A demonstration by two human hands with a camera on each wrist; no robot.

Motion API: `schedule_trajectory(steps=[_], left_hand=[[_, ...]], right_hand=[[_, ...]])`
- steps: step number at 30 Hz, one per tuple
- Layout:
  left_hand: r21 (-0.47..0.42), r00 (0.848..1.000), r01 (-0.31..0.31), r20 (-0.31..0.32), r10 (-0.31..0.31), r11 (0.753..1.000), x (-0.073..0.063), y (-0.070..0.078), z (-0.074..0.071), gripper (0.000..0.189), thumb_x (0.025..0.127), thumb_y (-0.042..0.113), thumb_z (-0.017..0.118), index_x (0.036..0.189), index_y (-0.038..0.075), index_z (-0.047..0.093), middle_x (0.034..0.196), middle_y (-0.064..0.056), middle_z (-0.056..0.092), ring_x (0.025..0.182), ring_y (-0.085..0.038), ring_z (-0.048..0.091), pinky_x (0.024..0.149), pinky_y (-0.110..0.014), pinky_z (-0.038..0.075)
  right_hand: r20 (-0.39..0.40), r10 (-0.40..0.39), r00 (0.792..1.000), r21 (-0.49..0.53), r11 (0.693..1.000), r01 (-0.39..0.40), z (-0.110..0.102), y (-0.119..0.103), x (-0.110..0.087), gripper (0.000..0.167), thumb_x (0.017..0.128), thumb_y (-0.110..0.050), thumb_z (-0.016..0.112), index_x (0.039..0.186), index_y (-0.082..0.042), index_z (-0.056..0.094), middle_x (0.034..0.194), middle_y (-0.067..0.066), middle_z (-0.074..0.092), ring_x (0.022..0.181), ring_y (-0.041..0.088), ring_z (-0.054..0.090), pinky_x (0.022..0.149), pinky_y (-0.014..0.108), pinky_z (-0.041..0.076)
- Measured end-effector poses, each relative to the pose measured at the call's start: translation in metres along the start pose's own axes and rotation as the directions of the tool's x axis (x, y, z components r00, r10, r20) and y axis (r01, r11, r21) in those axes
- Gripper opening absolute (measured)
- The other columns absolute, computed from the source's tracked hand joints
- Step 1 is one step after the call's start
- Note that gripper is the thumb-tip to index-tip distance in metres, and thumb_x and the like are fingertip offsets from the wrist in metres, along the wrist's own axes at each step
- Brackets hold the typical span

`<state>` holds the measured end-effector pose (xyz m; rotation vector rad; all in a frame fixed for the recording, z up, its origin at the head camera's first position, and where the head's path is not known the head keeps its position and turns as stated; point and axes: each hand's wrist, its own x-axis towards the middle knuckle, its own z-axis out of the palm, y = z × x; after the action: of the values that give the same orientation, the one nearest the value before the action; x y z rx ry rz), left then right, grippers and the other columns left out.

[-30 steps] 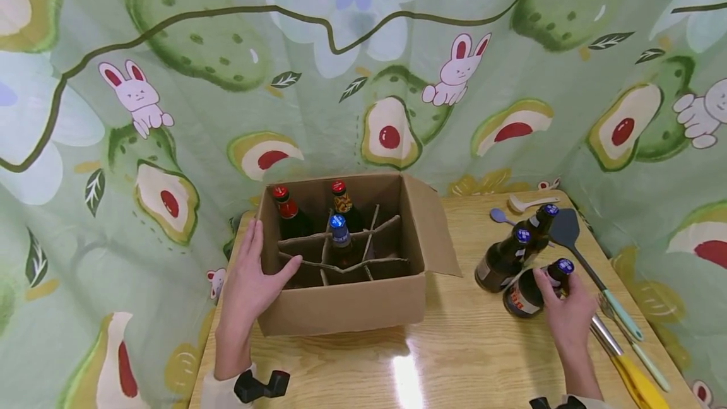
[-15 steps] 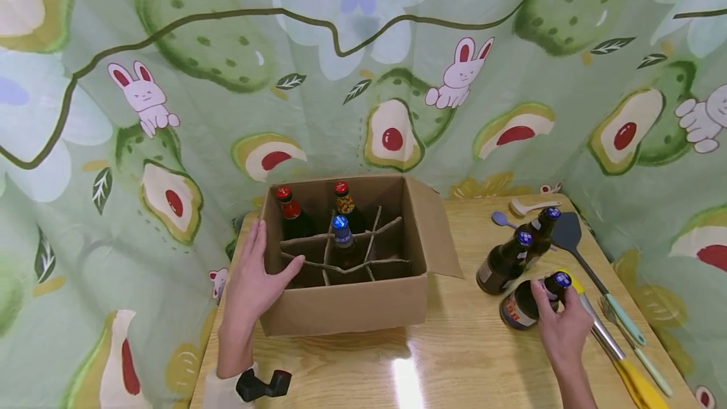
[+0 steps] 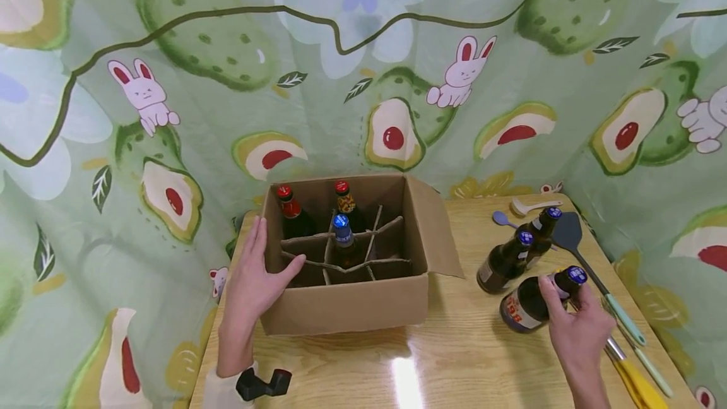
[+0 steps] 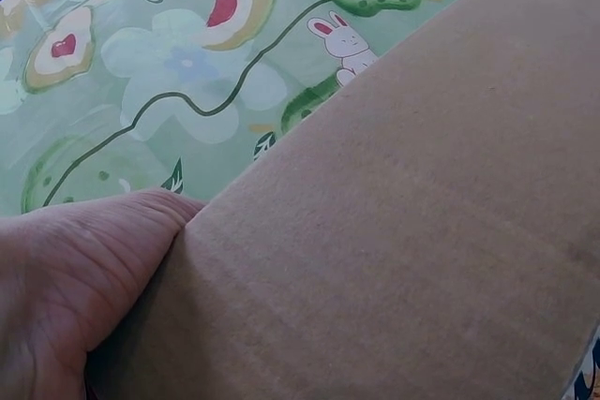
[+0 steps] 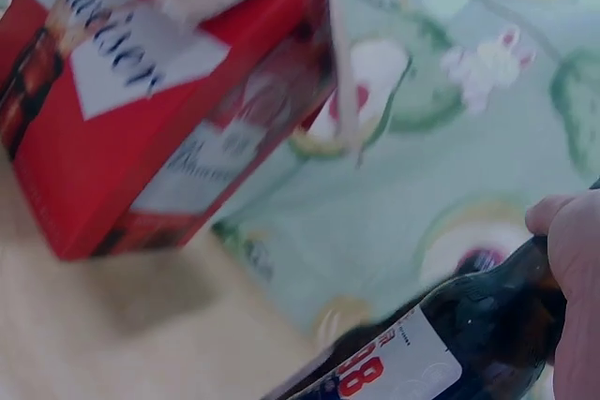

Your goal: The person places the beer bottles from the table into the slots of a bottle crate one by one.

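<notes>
Near the table's right side, my right hand (image 3: 582, 330) grips a dark glass beer bottle (image 3: 525, 305) by its neck. The bottle leans with its blue cap toward the right; whether its base touches the table I cannot tell. The right wrist view shows the bottle (image 5: 487, 325) with "98" on a white label. My left hand (image 3: 255, 283) rests against the front left corner of an open cardboard box (image 3: 346, 308), fingers straight along its outer left side, thumb over the front rim. Dividers split the box; two red-capped bottles (image 3: 292, 210) and one blue-capped bottle (image 3: 343, 238) stand inside.
Two more blue-capped bottles (image 3: 505, 260) stand behind the gripped one. Along the right edge lie a dark spatula (image 3: 568, 232), yellow-handled tongs (image 3: 636, 380), a fork and spoons. A box flap (image 3: 434, 226) juts right. Printed curtain (image 3: 341, 112) surrounds the table.
The bottle in my right hand has shifted slightly toward the table's front, away from the two behind it, and its cap has swung right. My left hand stays at the box corner.
</notes>
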<state>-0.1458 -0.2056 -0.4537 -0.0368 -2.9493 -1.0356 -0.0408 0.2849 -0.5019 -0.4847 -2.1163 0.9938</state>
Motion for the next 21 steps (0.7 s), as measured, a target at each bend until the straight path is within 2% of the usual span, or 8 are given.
schedule_trajectory(steps=[2,10,13,16,19,21], left_hand=[[0.003,1.000,-0.008,-0.004,0.008,1.000,-0.001,0.000,0.000,0.110,0.091,0.070,0.065,0.170,0.022,0.005,0.177,0.000,0.000,0.160,-0.038,0.012,0.120,-0.069,0.025],[0.014,1.000,-0.007,-0.003,0.007,1.000,0.001,0.001,-0.001,0.110,0.091,0.072,0.064,0.170,0.019,0.008,0.177,0.001,0.000,0.160,-0.038,0.014,0.120,-0.068,0.027],[0.017,1.000,-0.004,0.001,0.004,1.000,0.001,0.001,-0.001,0.111,0.091,0.071,0.065,0.170,0.018,0.008,0.177,0.001,0.000,0.160,-0.038,0.014,0.120,-0.067,0.027],[0.013,1.000,-0.001,-0.001,0.001,1.000,0.001,0.001,-0.002,0.111,0.090,0.071,0.065,0.170,0.018,0.009,0.177,0.000,0.001,0.160,-0.038,0.014,0.120,-0.067,0.027],[0.012,1.000,-0.002,-0.003,0.002,1.000,0.000,0.001,-0.002,0.111,0.090,0.071,0.065,0.170,0.018,0.009,0.177,-0.001,0.002,0.160,-0.038,0.015,0.120,-0.067,0.027],[0.012,1.000,-0.003,-0.005,0.003,1.000,0.000,0.002,-0.002,0.110,0.091,0.071,0.065,0.170,0.017,0.010,0.177,-0.001,0.002,0.160,-0.039,0.015,0.120,-0.067,0.027]], right_hand=[[-0.008,-0.031,0.999,0.024,0.999,0.031,-0.004,-0.016,0.006,0.018,0.090,-0.009,0.082,0.096,0.005,0.072,0.080,-0.038,0.055,0.073,-0.018,0.053,0.071,0.004,0.041],[-0.078,-0.028,0.997,0.140,0.989,0.039,-0.022,-0.083,0.040,0.022,0.087,-0.009,0.085,0.088,0.010,0.073,0.075,-0.035,0.063,0.072,-0.013,0.063,0.071,0.007,0.047],[-0.082,-0.040,0.996,0.187,0.981,0.054,-0.025,-0.108,0.054,0.017,0.087,-0.007,0.084,0.088,0.008,0.076,0.080,-0.028,0.068,0.072,-0.008,0.065,0.071,0.009,0.048],[-0.041,-0.047,0.998,0.256,0.965,0.056,-0.027,-0.136,0.067,0.011,0.089,-0.006,0.082,0.090,0.004,0.077,0.088,-0.015,0.074,0.078,0.002,0.069,0.072,0.011,0.052],[0.025,-0.083,0.996,0.365,0.929,0.068,-0.026,-0.162,0.078,0.015,0.090,-0.004,0.081,0.099,0.007,0.078,0.096,-0.001,0.078,0.084,0.011,0.074,0.074,0.013,0.056],[0.056,-0.127,0.990,0.484,0.871,0.084,-0.022,-0.179,0.083,0.017,0.089,-0.001,0.080,0.102,0.010,0.077,0.098,0.008,0.079,0.088,0.016,0.075,0.080,0.016,0.058]])
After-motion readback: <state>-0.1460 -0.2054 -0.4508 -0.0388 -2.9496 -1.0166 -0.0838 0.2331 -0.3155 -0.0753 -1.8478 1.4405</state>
